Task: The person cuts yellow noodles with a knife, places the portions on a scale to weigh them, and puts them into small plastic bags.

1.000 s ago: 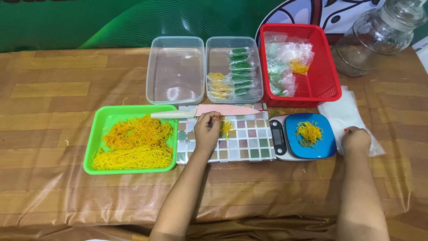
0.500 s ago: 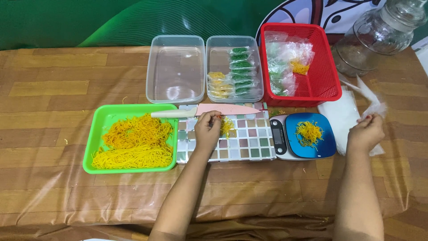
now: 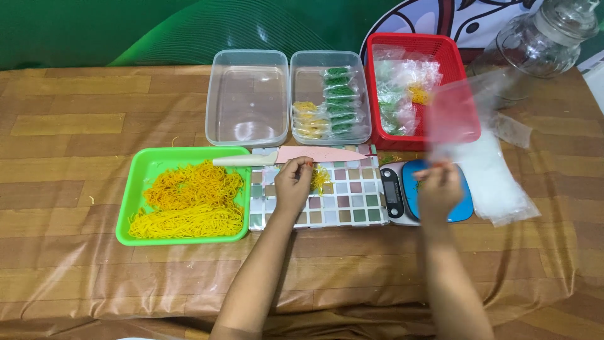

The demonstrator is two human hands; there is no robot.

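Resting near edge: a brown table under a glossy clear cover, both forearms reaching in from the near side.
Left hand: lies on the checkered cutting board, fingers curled, fingertips pinching at a small clump of yellow strands just to its right.
Right hand: raised over the blue dish, grasping a clear plastic bag by its lower edge; the bag is blurred and stands up in front of the red basket.
Blue dish: sits on a small kitchen scale, touching the board's right edge; the hand hides most of what it holds.
Green tray: left of the board, filled with yellow and orange noodle-like strands.
Bag stack: flat clear bags lying right of the scale.
Knife: pale handle, pink blade, laid across the far edges of tray and board.
Empty clear container: farther back, left of centre.
Second clear container: beside it on the right, holding small green and yellow packets.
Red basket: right again, with filled bags inside.
Glass jar: far right corner, lid on.
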